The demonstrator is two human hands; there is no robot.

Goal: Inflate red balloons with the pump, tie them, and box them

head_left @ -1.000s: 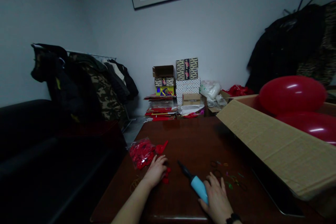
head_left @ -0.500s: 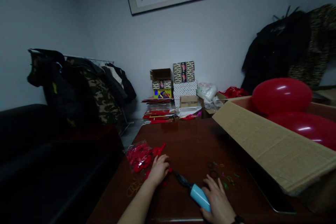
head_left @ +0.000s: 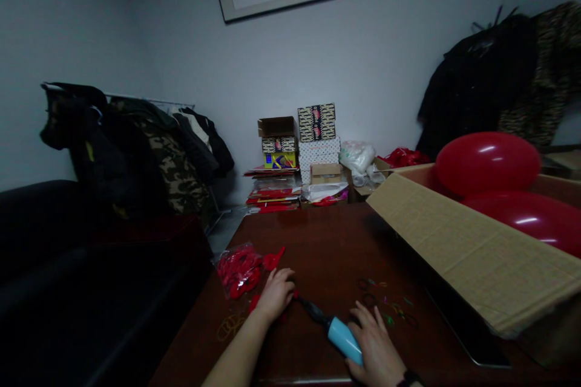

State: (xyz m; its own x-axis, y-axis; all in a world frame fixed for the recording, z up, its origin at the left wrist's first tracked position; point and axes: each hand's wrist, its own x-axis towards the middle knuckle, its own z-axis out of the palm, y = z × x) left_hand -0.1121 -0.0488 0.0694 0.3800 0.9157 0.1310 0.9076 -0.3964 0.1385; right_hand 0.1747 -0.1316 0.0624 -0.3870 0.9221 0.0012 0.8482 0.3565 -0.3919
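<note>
Big cardboard box [head_left: 458,242] at right, near flap folded outward; we count two inflated balloons in it, the upper balloon [head_left: 488,164] sitting over the lower balloon [head_left: 521,217] and bulging above the rim. Clear plastic bag [head_left: 221,259] at left on the desk [head_left: 318,239] has a bundle of limp red pieces [head_left: 239,272] inside; one red piece [head_left: 272,261] lies just beside it on the right. Far side: open carton [head_left: 276,127] on top of a stack, inside too dark to read; white plastic bag [head_left: 357,157] to its right, contents unclear.

We see the blue pump [head_left: 344,340] at the near middle of the desk, nozzle [head_left: 313,311] pointing far-left. Right hand [head_left: 374,338] is spread, fingers apart, against the pump's near end. Left hand [head_left: 278,293] curls down by the nozzle tip, where a red bit [head_left: 295,294] shows; we can't tell whether it pinches that. Tan bands [head_left: 230,326] lie left of the left forearm, coloured bands [head_left: 394,309] right of the pump.

Versus one second ago: nozzle tip, then well apart from the left hand, is now just beside it; the red scrap that lay right of that hand is now mostly hidden. Balloons stay in the box. Versus half a second ago, we note almost no change.
</note>
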